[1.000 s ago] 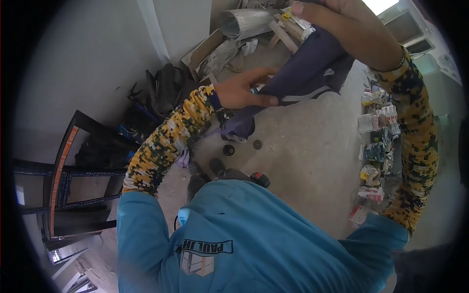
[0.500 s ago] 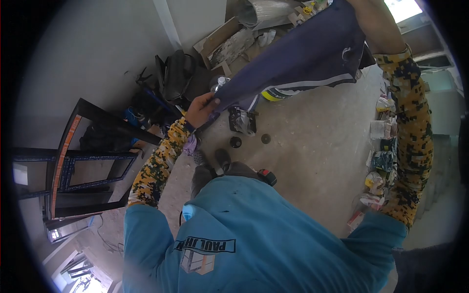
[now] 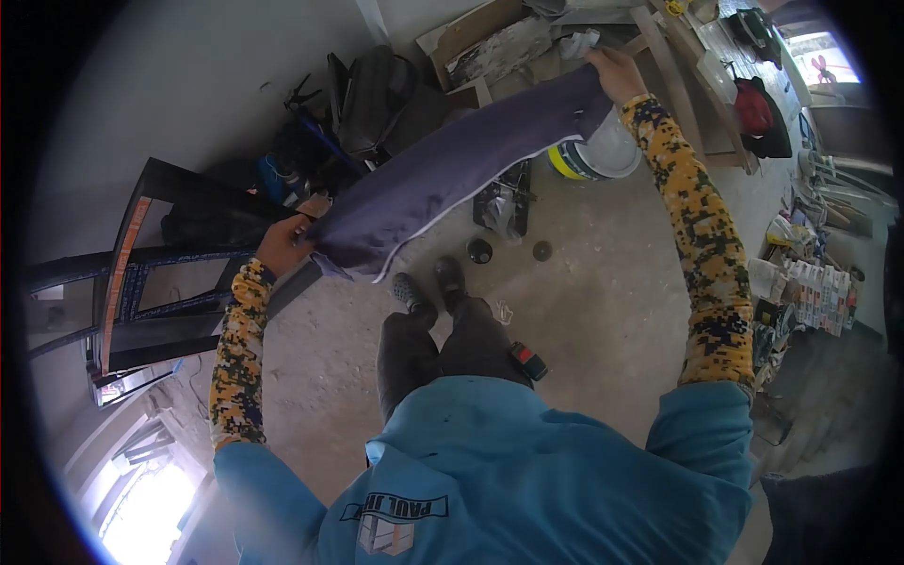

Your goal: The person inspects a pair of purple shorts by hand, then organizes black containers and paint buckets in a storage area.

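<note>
A purple-grey cloth [image 3: 452, 169] with a white stripe along its lower edge is stretched between my two hands, above the floor. My left hand [image 3: 284, 245] is closed on its lower left end, near the black frames. At the upper right, my right hand [image 3: 617, 75] grips the other end, in front of a wooden structure. Both forearms wear yellow camouflage sleeves. Behind the cloth's right part stands a white bucket [image 3: 607, 151] with a yellow and black label, partly covered.
Black frames [image 3: 141, 273] lean at the left. Dark bags [image 3: 377, 104] lie by the wall. A black container [image 3: 504, 202] and two small round objects are on the floor ahead. Boxes and packets [image 3: 819, 292] line the right side. A red and black bag [image 3: 758, 113] hangs upper right.
My left hand has moved left and down, my right hand left and down. The cloth now hangs nearer and further left. The view has shifted, showing more of my legs.
</note>
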The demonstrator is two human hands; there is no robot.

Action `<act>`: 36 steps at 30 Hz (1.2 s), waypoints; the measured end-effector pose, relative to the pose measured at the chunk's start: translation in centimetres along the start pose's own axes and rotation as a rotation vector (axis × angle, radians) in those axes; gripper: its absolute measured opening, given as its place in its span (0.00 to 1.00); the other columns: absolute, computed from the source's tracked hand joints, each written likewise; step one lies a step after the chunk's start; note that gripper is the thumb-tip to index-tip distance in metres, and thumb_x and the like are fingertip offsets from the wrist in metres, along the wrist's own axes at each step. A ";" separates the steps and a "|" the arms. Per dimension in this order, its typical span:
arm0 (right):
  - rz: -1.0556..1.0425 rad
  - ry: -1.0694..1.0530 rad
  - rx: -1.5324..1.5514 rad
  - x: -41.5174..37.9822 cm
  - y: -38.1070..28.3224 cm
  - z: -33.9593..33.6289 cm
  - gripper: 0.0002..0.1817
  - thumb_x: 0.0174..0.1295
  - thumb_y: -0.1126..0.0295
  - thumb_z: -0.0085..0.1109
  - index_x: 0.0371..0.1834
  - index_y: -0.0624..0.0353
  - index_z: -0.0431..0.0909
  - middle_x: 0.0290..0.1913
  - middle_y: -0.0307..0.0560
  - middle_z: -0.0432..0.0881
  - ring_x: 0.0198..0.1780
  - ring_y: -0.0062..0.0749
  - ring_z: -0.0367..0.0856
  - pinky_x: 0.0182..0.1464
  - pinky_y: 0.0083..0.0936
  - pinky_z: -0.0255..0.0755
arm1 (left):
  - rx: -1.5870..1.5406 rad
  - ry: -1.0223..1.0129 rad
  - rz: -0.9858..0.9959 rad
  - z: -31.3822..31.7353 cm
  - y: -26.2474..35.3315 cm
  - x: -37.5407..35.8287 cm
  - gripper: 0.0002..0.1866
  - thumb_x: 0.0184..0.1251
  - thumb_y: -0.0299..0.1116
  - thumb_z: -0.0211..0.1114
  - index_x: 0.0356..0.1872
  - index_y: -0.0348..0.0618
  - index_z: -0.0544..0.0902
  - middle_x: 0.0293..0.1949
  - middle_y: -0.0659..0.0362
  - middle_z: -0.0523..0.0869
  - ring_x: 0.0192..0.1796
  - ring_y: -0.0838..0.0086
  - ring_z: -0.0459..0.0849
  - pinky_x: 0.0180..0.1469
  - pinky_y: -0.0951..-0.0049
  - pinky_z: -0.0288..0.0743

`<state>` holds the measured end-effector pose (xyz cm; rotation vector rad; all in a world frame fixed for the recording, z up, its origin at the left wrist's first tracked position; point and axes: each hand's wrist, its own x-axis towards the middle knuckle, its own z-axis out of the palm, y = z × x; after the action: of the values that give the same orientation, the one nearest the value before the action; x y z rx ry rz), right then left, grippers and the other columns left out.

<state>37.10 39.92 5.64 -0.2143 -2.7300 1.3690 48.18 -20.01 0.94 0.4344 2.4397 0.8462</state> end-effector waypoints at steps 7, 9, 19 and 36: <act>0.245 -0.003 0.221 -1.2 6.1 7.2 0.20 0.64 0.62 0.55 0.52 0.67 0.80 0.42 0.43 0.83 0.42 0.22 0.78 0.46 0.19 0.70 | -0.170 0.245 -0.103 -2.4 -0.5 -3.7 0.11 0.56 0.25 0.64 0.40 0.37 0.77 0.36 0.59 0.80 0.43 0.77 0.78 0.49 0.74 0.71; 0.160 0.042 0.369 -1.6 4.7 8.0 0.18 0.63 0.63 0.55 0.50 0.65 0.81 0.40 0.41 0.83 0.40 0.21 0.78 0.44 0.18 0.69 | -0.228 0.399 -0.094 -3.7 0.1 -3.9 0.10 0.61 0.25 0.64 0.42 0.37 0.76 0.36 0.61 0.80 0.43 0.80 0.77 0.48 0.77 0.70; 0.154 -0.259 0.590 -2.4 11.7 16.0 0.11 0.55 0.72 0.61 0.42 0.62 0.79 0.33 0.38 0.80 0.33 0.20 0.75 0.37 0.18 0.67 | 0.083 0.621 -0.234 -1.9 -0.1 -3.4 0.18 0.71 0.40 0.61 0.49 0.32 0.79 0.42 0.51 0.84 0.45 0.74 0.80 0.50 0.74 0.72; 0.741 -0.381 0.566 -19.7 22.7 12.3 0.06 0.51 0.73 0.61 0.32 0.59 0.78 0.29 0.40 0.78 0.31 0.22 0.77 0.34 0.22 0.72 | -0.199 0.023 -0.467 4.1 19.0 -9.1 0.10 0.65 0.33 0.65 0.39 0.35 0.81 0.17 0.64 0.77 0.20 0.83 0.72 0.23 0.78 0.65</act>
<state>56.90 40.38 -20.08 -1.0903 -2.4527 2.5220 60.31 -7.85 13.75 -0.2141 2.3048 0.8720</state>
